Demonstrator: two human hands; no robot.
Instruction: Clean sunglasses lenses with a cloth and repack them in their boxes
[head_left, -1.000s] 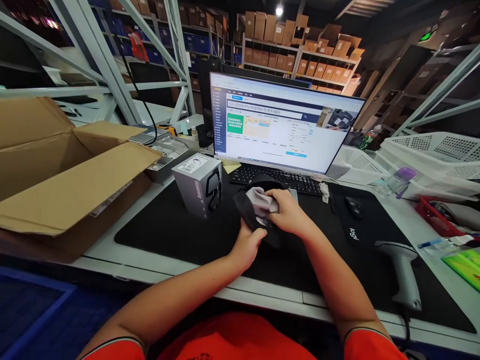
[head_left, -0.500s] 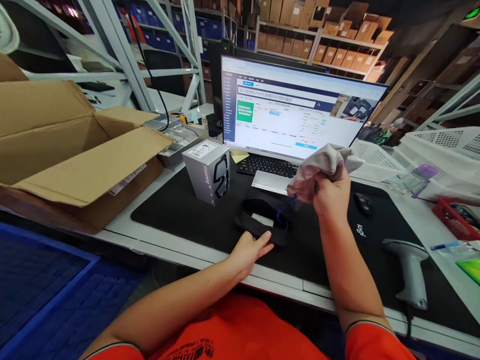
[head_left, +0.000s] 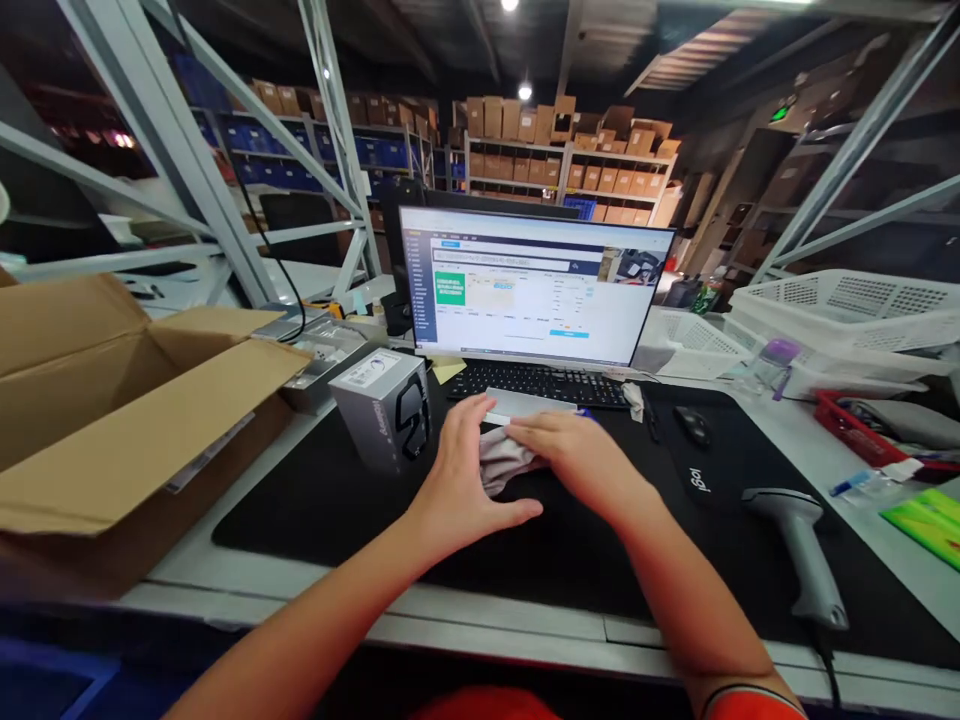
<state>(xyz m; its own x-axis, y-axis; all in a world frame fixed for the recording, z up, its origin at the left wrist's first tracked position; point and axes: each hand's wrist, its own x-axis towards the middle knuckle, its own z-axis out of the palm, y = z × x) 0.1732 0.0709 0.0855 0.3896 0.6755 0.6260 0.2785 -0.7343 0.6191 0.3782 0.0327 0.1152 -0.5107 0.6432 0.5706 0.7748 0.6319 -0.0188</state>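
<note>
Surface: black mat (head_left: 315, 510)
Left hand (head_left: 454, 485): thumb spread wide, beside 1 grey cloth (head_left: 501, 462)
Right hand (head_left: 581, 455): fingers over cloth, grip unclear

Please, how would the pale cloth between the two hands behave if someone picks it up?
The pale cloth would probably be floppy, as it lies in soft folds between the left hand and right hand. It seems unlikely to roll, given its crumpled, irregular shape. It may be light, since the fabric looks thin.
</note>
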